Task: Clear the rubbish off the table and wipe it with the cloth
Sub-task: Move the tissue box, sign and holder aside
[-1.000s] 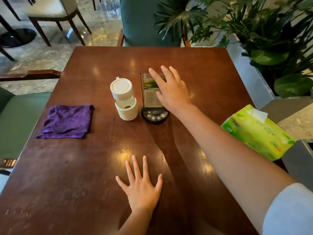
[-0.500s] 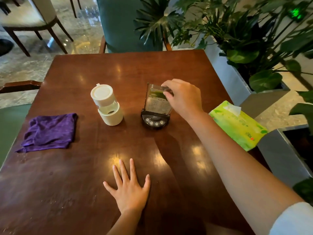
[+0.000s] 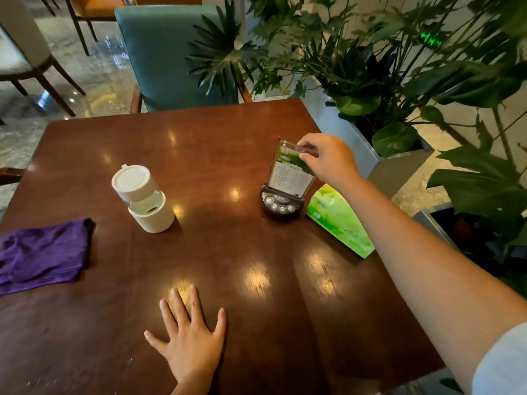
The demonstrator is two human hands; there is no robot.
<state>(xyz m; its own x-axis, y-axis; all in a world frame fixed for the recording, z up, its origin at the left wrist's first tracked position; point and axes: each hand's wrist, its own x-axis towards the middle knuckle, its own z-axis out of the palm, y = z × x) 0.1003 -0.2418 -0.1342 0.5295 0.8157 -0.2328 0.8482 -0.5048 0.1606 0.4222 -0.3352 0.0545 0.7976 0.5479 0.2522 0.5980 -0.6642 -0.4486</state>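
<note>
Head view looks down on a dark, glossy wooden bench (image 3: 216,155) with ceiling lights mirrored in its top. The right hand (image 3: 328,159) reaches across to the far right part and its fingers (image 3: 306,145) pinch the top edge of a clear sign holder (image 3: 291,173), which stands tilted in a round black base (image 3: 278,205) with a row of small buttons. Just right of that base, at the bench's right edge, lies a green tissue pack (image 3: 339,220), partly hidden under the forearm. The left hand (image 3: 191,340) lies flat on the near middle of the bench, palm down, fingers spread and holding nothing.

A purple cloth (image 3: 42,255) sits crumpled at the left edge, untouched and well apart from both hands. Between it and the sign holder stands a white jar (image 3: 142,196) with a white lid and a clear middle band; I cannot tell what is in it.

Beyond the far edge stands a teal chair (image 3: 168,55). To the right, leafy plants (image 3: 385,69) rise from a grey planter (image 3: 379,163) close beside the bench. A pale sleeve (image 3: 504,363) shows at the near right corner.
</note>
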